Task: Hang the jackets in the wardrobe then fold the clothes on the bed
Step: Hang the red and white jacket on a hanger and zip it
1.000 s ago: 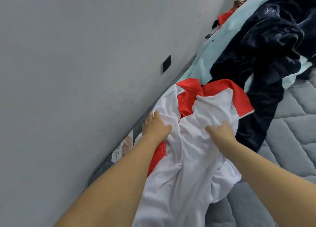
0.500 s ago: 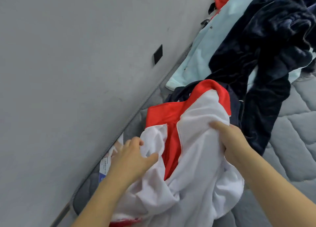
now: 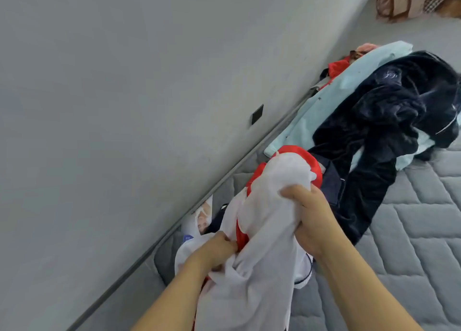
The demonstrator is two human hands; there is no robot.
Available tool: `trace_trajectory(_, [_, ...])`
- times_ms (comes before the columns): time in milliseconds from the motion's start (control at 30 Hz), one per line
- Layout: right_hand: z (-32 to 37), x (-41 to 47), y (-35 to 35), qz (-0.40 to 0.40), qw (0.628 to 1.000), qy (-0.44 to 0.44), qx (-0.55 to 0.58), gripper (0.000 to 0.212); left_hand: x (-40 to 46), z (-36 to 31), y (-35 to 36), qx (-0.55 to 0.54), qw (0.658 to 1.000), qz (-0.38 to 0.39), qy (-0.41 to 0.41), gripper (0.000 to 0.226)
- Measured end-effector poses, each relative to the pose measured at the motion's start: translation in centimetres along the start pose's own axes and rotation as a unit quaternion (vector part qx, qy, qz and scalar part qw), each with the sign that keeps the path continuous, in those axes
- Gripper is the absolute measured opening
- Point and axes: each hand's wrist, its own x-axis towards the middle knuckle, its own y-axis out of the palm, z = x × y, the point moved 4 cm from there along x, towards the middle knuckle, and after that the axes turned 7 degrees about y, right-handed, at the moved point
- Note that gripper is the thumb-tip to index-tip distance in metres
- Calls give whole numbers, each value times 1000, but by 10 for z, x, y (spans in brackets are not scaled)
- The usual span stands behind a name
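While both hands grip white-red jacket point(image 3: 272, 206), forearms converge.

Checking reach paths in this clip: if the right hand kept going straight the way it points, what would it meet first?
Probably the dark navy garment just beyond the white and red jacket that the right hand grips; depth is unclear from this single view.

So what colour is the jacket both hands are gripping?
White with red panels, the jacket, seen in the head view.

White-red jacket point(image 3: 272, 186) bunched, lifted above bed point(image 3: 411, 231); dark jacket point(image 3: 389, 121) sprawled beyond.
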Motion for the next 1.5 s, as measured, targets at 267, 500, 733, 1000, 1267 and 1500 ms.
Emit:
trace_trajectory(267, [87,-212,123,209,962,-154,-85,36,-225,10,-11,-187,971,-63,138,22])
trace_trajectory(500, [89,-390,222,338,901,-223,-155,19,-476,77,-57,-524,739,-355,230,30])
trace_trajectory(733, [1,-529,296,449,819,-252,-253,24,-627,168,-9,-735,501,-382,249,43])
trace_trajectory(1000, [-132,-658,320,542,727,-202,-369,7,-728,255,103,-792,363,-447,202,43])
trace_trajectory(1267, [-256,-800,285,653,570,-176,-466,20,-828,302,246,-783,156,-575,180,34])
trace_trajectory(1500, [-339,-946,176,818,344,-176,-426,16,-929,312,422,-690,-18,-702,176,27])
